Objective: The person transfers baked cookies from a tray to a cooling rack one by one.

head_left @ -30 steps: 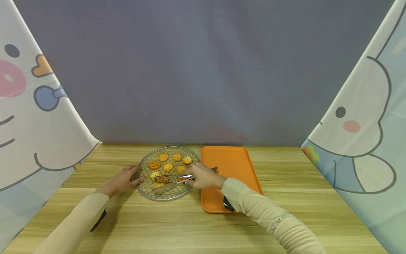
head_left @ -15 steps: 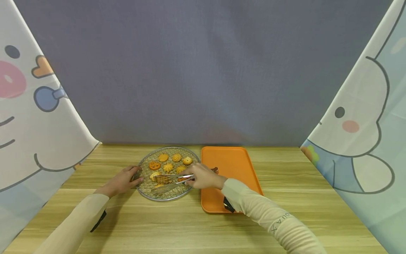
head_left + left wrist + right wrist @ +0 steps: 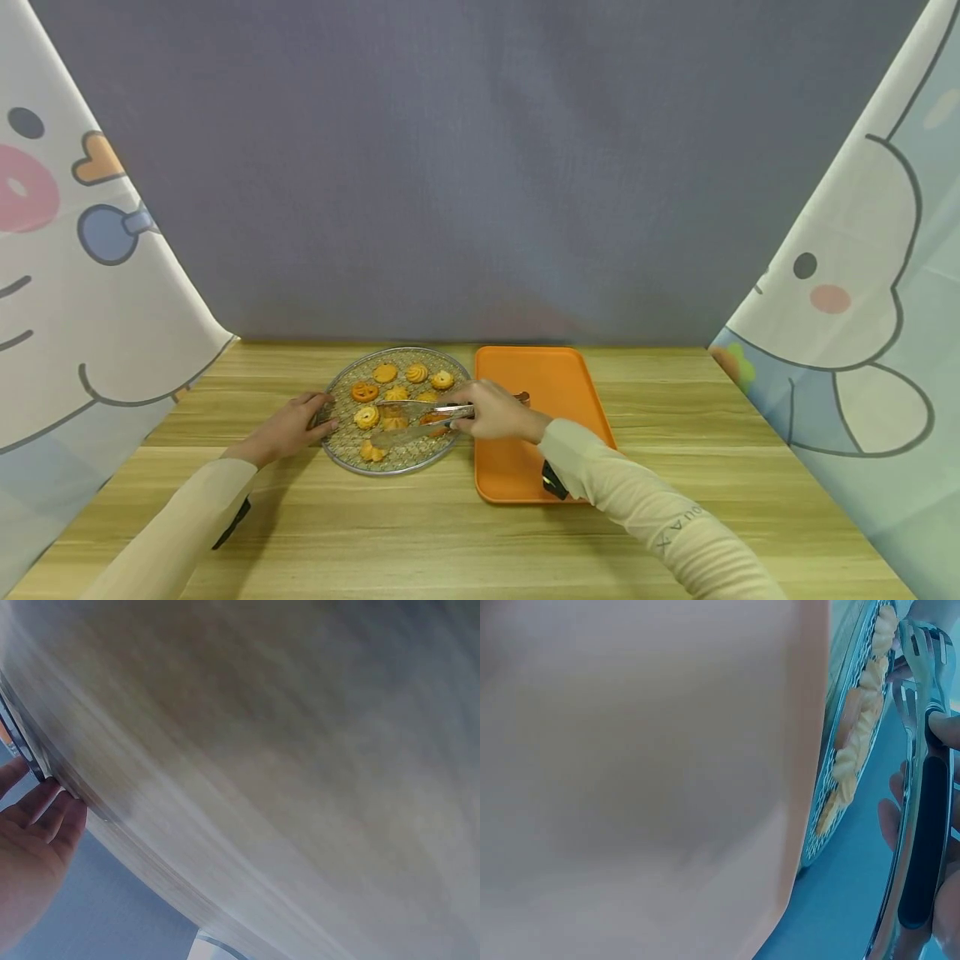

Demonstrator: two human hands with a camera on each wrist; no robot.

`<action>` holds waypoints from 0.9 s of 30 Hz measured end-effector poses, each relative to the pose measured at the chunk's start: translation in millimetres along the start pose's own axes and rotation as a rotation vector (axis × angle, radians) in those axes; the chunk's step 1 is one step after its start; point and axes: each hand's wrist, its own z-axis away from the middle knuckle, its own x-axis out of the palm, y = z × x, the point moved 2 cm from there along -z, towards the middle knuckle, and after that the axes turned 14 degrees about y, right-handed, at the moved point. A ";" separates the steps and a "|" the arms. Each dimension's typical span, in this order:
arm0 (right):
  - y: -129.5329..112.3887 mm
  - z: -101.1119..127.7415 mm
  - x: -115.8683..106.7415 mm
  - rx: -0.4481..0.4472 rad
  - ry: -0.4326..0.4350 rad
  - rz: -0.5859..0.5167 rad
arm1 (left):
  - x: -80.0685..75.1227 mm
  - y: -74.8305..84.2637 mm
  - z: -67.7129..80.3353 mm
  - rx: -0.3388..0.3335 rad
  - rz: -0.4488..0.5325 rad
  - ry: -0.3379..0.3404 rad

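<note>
A round wire rack (image 3: 341, 446) with several golden cookies (image 3: 386, 372) lies on the wooden table. My left hand (image 3: 288, 427) rests at the rack's left rim, fingers fairly straight; the left wrist view shows these fingertips (image 3: 45, 802) touching the rim (image 3: 30, 761). My right hand (image 3: 491, 412) grips metal tongs (image 3: 420, 408) that reach left over the rack. A cookie (image 3: 393, 415) sits between the tongs' arms. In the right wrist view the tongs' black handle (image 3: 922, 825) and forked tips (image 3: 919, 649) stand beside the cookies (image 3: 859, 724).
An orange tray (image 3: 555, 375) lies right of the rack, partly under my right forearm. Cartoon-print curtains (image 3: 90, 275) close in both sides and a grey backdrop (image 3: 480, 167) stands behind. Bare wooden table (image 3: 420, 542) stretches toward me.
My right hand and the tongs have shifted a little to the right and away from me, cookie between the arms. A cookie near the rack's front rim now shows. The left hand has stayed put.
</note>
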 end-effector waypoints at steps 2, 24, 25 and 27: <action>3.6 2.4 -3.2 0.004 0.017 -0.009 | 0.7 -0.6 -0.1 -0.002 -0.003 0.002; 63.2 48.8 -44.7 0.182 0.169 -0.017 | 1.7 -2.7 0.8 -0.013 -0.008 -0.009; 65.4 51.2 -47.6 0.196 0.171 -0.019 | 2.1 -3.1 0.7 -0.014 -0.009 -0.008; 69.4 55.9 -53.3 0.222 0.175 -0.020 | 2.0 -3.1 0.7 -0.013 -0.008 -0.005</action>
